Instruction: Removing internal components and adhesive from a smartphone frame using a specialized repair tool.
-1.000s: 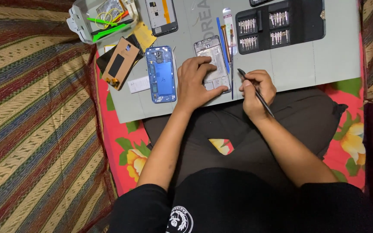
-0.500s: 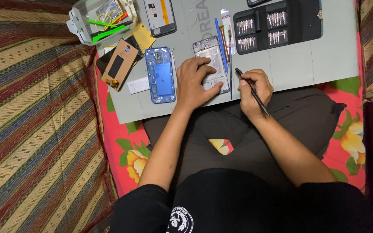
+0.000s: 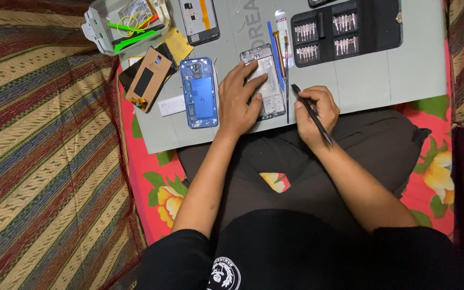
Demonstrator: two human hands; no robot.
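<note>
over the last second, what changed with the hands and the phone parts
Very little. The left hand stays pressed flat on the opened silver phone frame, and the right hand keeps its grip on the black tool, tip near the frame's right edge; any shift is too slight to tell. The blue phone housing, the black bit case and the grey mat have not moved.

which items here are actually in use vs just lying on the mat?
In use:
- left hand pressing on the opened phone frame
- right hand holding a thin black tool

Lying about:
- blue phone back
- black bit case
- blue pry stick
- brown flat part
- clear tray with green tools
- grey mat
</note>
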